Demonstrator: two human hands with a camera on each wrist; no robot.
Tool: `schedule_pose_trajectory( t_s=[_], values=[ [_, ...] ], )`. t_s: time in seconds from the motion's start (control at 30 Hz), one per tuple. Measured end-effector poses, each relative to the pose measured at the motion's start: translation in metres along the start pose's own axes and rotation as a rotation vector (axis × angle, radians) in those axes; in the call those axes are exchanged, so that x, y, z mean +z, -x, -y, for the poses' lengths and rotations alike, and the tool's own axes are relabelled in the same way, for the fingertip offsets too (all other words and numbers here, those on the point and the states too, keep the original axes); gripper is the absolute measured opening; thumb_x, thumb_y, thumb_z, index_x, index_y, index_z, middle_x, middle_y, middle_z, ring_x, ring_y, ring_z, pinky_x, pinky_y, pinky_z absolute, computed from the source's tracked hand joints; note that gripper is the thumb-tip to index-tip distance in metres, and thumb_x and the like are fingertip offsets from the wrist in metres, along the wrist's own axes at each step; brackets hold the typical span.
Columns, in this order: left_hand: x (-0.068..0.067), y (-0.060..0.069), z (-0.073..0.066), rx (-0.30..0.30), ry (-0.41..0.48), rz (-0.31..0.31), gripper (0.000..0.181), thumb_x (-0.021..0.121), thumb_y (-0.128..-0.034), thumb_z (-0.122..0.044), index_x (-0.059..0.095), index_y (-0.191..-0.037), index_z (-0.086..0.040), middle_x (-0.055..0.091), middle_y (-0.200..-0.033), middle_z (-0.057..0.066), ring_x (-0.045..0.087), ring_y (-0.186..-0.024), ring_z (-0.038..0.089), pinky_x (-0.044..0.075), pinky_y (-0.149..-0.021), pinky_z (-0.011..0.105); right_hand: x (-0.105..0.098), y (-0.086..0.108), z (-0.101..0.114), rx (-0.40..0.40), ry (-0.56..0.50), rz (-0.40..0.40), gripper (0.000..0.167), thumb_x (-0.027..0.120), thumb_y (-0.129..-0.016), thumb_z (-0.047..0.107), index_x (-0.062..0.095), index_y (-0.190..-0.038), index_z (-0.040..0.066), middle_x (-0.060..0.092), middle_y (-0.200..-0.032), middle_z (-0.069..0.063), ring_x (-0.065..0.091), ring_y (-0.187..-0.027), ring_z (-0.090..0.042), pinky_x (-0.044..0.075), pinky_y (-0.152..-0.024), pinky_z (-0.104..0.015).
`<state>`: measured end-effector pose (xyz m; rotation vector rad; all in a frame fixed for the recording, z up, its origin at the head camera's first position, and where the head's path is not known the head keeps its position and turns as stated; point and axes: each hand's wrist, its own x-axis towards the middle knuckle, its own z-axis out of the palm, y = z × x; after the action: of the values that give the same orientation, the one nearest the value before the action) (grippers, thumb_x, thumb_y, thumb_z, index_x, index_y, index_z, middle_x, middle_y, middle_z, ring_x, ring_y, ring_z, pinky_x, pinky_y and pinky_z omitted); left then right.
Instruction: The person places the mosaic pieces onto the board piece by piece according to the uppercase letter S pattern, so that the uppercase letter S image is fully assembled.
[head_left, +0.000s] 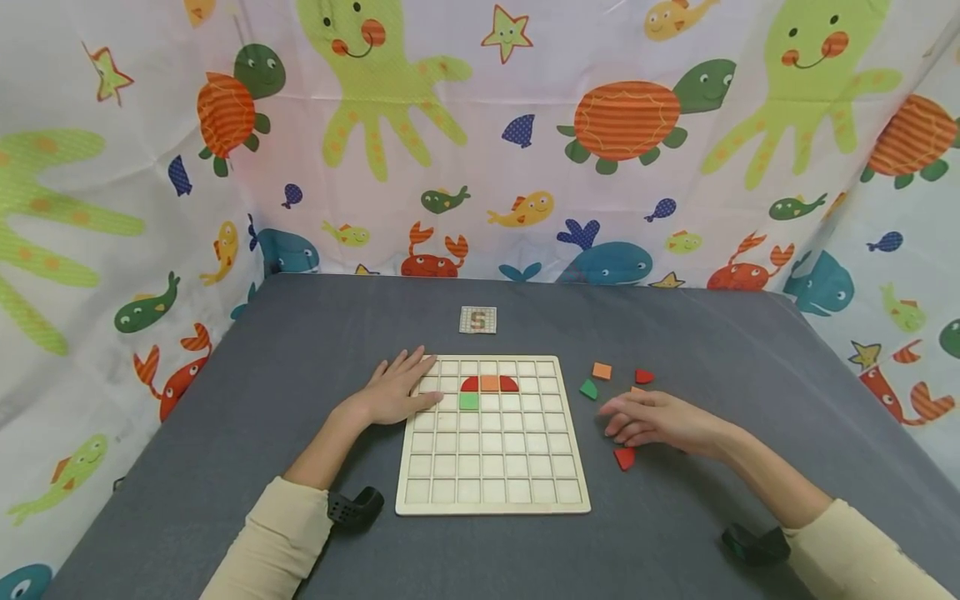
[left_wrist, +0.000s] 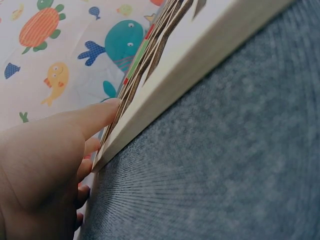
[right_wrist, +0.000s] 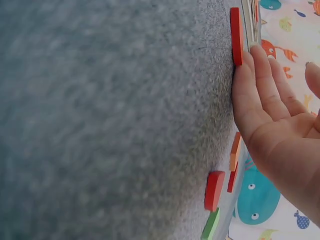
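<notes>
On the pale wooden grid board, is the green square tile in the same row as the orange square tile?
No, the green square tile lies one row lower, directly below the left red quarter-round tile.

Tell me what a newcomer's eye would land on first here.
Probably the bright sea-creature cloth hanging behind the grey table. Next, the pale grid board at the centre of the head view, with red, orange and green pieces set near its far edge and the left hand resting on its left edge. Then the right hand, right of the board among loose coloured pieces.
</notes>
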<state>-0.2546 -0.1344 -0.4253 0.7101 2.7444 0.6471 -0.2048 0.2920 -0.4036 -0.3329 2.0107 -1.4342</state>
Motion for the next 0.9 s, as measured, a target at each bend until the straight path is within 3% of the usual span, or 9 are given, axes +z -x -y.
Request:
schedule_pose_trajectory(
  t_s=[0.4,0.7,0.9],
  values=[
    [0.000,-0.001,0.004,0.002,0.022,0.004,0.073,0.049,-0.0974,-0.046,0.022,-0.153,-0.008,0.010,-0.157,0.017,0.001,-0.142,0.038,-0.001,-0.109,0.059,0.008,0.012,0.004,-0.042,0.244,-0.041,0.039,0.058,-0.097,0.023,0.055,-0.126,-0.003,0.062,-0.110,-0.013,0.059,-0.098,-0.025,0.050,-0.084,-0.030],
    [0.000,-0.001,0.003,0.011,0.015,-0.001,0.072,0.049,-0.0973,-0.046,0.023,-0.152,-0.007,0.011,-0.157,0.018,0.003,-0.142,0.040,0.000,-0.108,0.060,0.015,0.013,0.000,-0.203,0.296,0.005,0.037,0.071,-0.086,0.008,0.057,-0.118,-0.006,0.061,-0.100,-0.016,0.061,-0.089,-0.022,0.052,-0.077,-0.028],
    [0.002,-0.002,0.004,0.013,0.018,-0.003,0.073,0.050,-0.0971,-0.046,0.023,-0.152,-0.007,0.011,-0.157,0.018,0.003,-0.142,0.039,0.000,-0.108,0.060,0.017,0.014,-0.002,-0.237,0.327,-0.004,0.036,0.074,-0.084,0.007,0.060,-0.115,-0.004,0.061,-0.099,-0.014,0.059,-0.088,-0.024,0.052,-0.076,-0.029]
  ],
)
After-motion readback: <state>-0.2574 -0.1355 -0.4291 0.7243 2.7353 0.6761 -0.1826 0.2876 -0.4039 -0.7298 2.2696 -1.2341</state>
